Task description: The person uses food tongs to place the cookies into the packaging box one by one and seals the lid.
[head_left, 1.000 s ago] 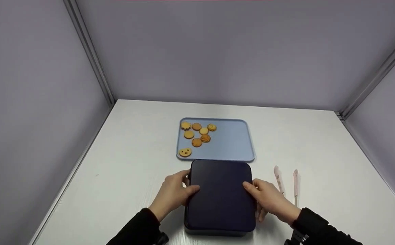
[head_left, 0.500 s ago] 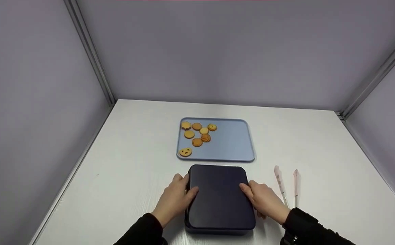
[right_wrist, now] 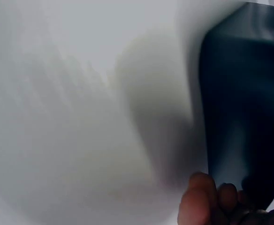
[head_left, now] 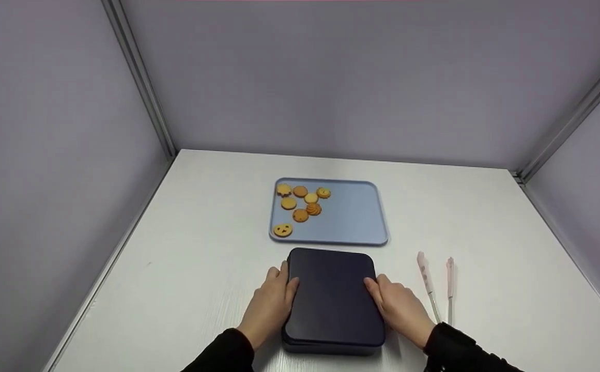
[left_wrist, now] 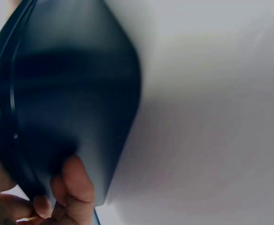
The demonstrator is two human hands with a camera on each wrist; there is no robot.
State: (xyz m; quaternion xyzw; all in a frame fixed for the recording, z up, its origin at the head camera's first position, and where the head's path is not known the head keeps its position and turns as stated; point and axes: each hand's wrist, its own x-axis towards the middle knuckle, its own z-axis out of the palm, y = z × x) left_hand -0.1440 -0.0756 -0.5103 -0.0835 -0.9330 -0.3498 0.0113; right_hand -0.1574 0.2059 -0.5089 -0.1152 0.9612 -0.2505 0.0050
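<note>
In the head view a dark navy tin box (head_left: pixel 333 299) with a rounded rectangular lid lies lengthwise at the front of the white table. My left hand (head_left: pixel 268 307) grips its left long side, thumb at the lid's edge. On the opposite side my right hand (head_left: pixel 402 310) holds it, with the thumb over the lid's right edge. The left wrist view shows the box's side (left_wrist: pixel 76 103) with a seam under the rim, and curled fingers (left_wrist: pixel 78 180) against it. From the right wrist, fingertips (right_wrist: pixel 198 197) show beside the box wall (right_wrist: pixel 245 103). The inside is hidden by the lid.
Behind the box lies a light blue tray (head_left: pixel 354 212) with several cookies (head_left: pixel 300 215) on its left half. To the right, two pale pink-handled utensils (head_left: pixel 425 271) lie on the table, their lower ends partly behind the right sleeve. Grey panels enclose the table.
The far end of the box has come down and slightly nearer to me, away from the tray. My left thumb has shifted from the lid's top toward its edge.
</note>
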